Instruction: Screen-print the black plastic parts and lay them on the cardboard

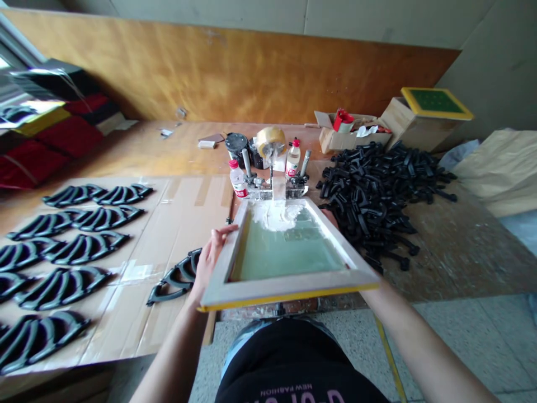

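A screen printing frame (289, 282) with a pale border and green mesh tilts up in front of me, white ink (274, 217) pooled at its far end. My left hand (211, 252) is closed at the frame's left side, with a finger lying along the edge. Most of my right hand (329, 216) is hidden behind the right side; only a bit of it shows past the border, and I cannot tell its grip. Under my left wrist lies a black ribbed, fan-shaped part (174, 280). A metal clamp (264, 192) stands at the frame's far end.
Several black fan-shaped parts (86, 248) lie in rows on cardboard (155, 235) at left. A heap of black parts (373, 196) sits at right. Bottles (292, 159), a tape roll (271, 141), a dark pot (237, 146) and an open box (352, 134) stand behind.
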Action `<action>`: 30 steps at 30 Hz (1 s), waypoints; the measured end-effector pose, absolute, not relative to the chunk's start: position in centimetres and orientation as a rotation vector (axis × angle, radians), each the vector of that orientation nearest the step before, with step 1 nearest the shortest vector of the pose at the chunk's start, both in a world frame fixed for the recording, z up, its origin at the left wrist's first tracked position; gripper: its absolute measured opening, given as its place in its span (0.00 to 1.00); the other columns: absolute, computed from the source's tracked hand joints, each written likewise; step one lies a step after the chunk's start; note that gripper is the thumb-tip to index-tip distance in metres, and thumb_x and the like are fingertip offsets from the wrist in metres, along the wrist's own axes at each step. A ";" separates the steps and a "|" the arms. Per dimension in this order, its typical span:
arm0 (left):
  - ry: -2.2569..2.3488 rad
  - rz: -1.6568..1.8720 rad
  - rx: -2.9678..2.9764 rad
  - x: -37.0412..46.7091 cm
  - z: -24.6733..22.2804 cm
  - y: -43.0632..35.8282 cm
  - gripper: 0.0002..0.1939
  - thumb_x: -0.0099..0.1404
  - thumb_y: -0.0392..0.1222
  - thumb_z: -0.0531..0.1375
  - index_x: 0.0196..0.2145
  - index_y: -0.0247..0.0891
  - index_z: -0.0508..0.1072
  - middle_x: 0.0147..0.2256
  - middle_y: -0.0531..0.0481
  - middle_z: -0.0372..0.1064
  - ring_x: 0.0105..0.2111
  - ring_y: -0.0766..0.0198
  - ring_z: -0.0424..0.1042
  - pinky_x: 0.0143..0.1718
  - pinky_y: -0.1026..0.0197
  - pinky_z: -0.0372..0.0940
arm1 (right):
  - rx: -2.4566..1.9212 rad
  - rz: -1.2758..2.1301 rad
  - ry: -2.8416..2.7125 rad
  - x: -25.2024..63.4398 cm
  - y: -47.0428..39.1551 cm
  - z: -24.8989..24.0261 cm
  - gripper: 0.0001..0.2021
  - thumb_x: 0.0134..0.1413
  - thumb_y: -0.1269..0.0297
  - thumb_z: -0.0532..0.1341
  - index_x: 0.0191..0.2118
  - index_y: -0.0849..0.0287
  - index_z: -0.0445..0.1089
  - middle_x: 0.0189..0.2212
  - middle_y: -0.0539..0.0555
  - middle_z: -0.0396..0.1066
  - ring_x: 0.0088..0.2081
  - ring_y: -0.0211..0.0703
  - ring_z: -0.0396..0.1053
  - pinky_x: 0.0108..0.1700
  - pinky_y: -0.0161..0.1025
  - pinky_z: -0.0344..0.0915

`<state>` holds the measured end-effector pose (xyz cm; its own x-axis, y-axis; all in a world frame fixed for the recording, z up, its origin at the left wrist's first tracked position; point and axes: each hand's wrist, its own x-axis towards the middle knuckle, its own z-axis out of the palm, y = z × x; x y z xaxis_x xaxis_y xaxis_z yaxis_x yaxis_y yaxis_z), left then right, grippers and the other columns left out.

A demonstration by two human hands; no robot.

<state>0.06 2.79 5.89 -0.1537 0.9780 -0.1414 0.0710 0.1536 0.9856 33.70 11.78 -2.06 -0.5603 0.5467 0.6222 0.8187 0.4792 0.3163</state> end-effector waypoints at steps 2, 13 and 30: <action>1.501 1.029 1.068 -0.2 3.5 1.2 0.35 0.63 0.68 0.53 0.53 0.38 0.74 0.43 0.46 0.76 0.35 0.60 0.73 0.35 0.62 0.67 | -1.348 -0.705 -2.128 34.6 13.6 -0.7 0.12 0.59 0.77 0.55 0.40 0.69 0.77 0.33 0.54 0.77 0.32 0.37 0.72 0.33 0.30 0.70; 1.638 0.909 1.047 0.5 -4.6 0.3 0.38 0.60 0.63 0.59 0.63 0.40 0.65 0.36 0.47 0.77 0.36 0.56 0.76 0.39 0.58 0.68 | -1.324 0.236 -2.518 24.2 16.1 0.6 0.03 0.57 0.72 0.63 0.38 0.61 0.71 0.37 0.59 0.71 0.45 0.50 0.66 0.50 0.45 0.63; 1.541 0.945 0.923 0.3 -4.0 0.1 0.41 0.59 0.63 0.61 0.63 0.38 0.63 0.35 0.46 0.77 0.31 0.59 0.75 0.30 0.62 0.66 | -0.847 0.274 -2.664 26.8 10.0 -0.4 0.12 0.55 0.77 0.59 0.42 0.59 0.75 0.38 0.57 0.74 0.45 0.47 0.67 0.46 0.41 0.66</action>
<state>0.34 0.06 -4.02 -0.1444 0.9156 -0.3752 0.0812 0.3889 0.9177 26.80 9.99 -0.36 -0.7682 0.5883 0.2526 0.5244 0.8045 -0.2788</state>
